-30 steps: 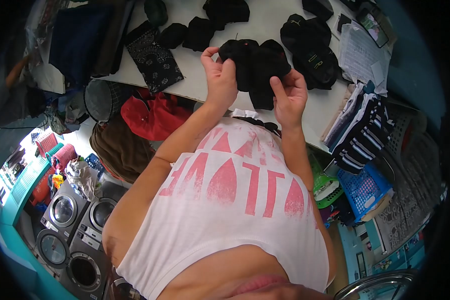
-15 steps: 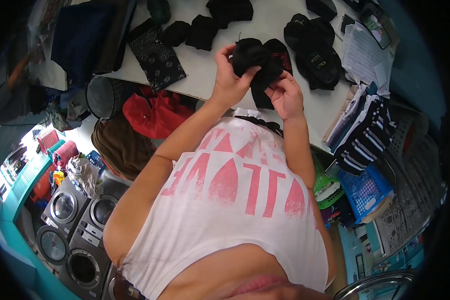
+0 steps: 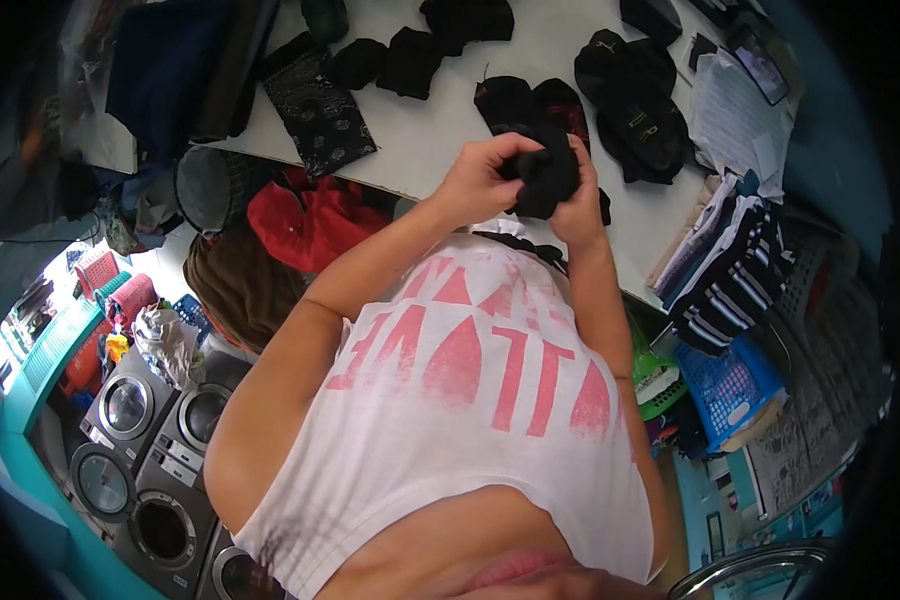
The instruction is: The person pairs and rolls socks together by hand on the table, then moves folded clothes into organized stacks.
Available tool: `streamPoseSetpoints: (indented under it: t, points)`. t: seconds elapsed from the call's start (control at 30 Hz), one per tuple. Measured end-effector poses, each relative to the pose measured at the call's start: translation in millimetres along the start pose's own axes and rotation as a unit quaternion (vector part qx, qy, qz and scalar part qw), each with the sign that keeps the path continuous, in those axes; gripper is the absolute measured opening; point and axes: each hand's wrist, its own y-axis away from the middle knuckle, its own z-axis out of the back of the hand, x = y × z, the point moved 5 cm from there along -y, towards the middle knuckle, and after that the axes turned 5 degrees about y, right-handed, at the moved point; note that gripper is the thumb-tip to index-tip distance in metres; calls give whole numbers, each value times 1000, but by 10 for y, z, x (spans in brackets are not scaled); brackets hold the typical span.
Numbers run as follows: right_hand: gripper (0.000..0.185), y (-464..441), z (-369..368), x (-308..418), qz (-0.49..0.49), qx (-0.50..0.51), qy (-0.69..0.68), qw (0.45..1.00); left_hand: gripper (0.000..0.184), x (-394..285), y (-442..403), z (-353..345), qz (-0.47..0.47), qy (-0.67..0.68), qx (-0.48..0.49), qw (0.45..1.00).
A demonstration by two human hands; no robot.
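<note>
A bunched black cloth [image 3: 550, 180] is held between both hands above the near edge of the white table [image 3: 410, 150]. My left hand [image 3: 485, 180] grips its left side with thumb and fingers. On the other side, my right hand [image 3: 582, 205] has its fingers wrapped round the cloth. Just beyond them a black item [image 3: 505, 97] and one with red markings [image 3: 562, 103] lie on the table. To the left is a black patterned bandana [image 3: 320, 110], and farther back several small black bundles [image 3: 410, 62]. Black socks or similar pieces [image 3: 635, 105] lie to the right.
Papers [image 3: 735, 115] and a phone [image 3: 760, 65] lie at the right, near a stack of folded clothes [image 3: 730, 265]. A blue basket [image 3: 730, 390] stands below. Red cloth [image 3: 315, 225] hangs at the left, with washing machines [image 3: 165, 500] lower left.
Both hands have moved nearer my body and closer together, with the black cloth now bunched between them. The dark items beyond them are now more exposed.
</note>
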Motion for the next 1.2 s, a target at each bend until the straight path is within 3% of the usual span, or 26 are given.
streamPoseSetpoints:
  t: [0.07,0.1,0.17,0.23,0.3,0.37,0.4,0.43,0.5,0.63,0.73,0.87,0.93,1.03,1.2]
  points:
    - [48,-4,7,32,92,-43,-44,994,26,-195,-44,-44,-53,-51,1,997]
    - [48,-5,-43,65,92,-40,-44,994,25,-296,-55,-93,-107,-100,5,989]
    - [46,8,-78,96,43,-101,-220,969,26,-271,-82,-120,-96,-29,-39,994]
    - [40,26,-31,51,64,-117,-244,961,28,-477,-51,-144,-308,-164,-90,933]
    - [34,18,38,-28,19,-182,-286,941,28,-453,-49,-158,-289,-201,-103,930]
    - [24,7,106,-56,-10,-229,-294,928,29,-463,-47,-227,-330,-423,-111,837]
    - [21,-14,155,-114,-7,-210,-312,926,28,-342,-39,-215,-292,-380,-68,875]
    - [18,-19,202,-189,-5,-193,-331,924,28,-308,22,-227,-292,-379,-67,876]
    - [9,28,319,-444,-32,-241,-272,931,26,-242,117,-303,-273,-281,8,920]
    - [14,69,187,-578,-146,-254,-425,856,34,-71,79,-264,-206,-322,7,924]
    - [15,99,95,-536,-171,-299,-414,842,33,-68,72,-205,-185,-371,18,910]
    - [14,126,113,-782,-135,-300,-366,871,30,56,98,-171,-170,-439,17,882]
    - [14,167,62,-775,-151,-366,-278,875,30,77,102,-143,-158,-441,9,883]
    - [22,201,-78,-639,-210,-372,-298,854,29,136,96,21,-75,-431,-33,899]
    - [16,215,-178,-663,-281,-269,-297,872,27,90,210,255,-66,-330,16,942]
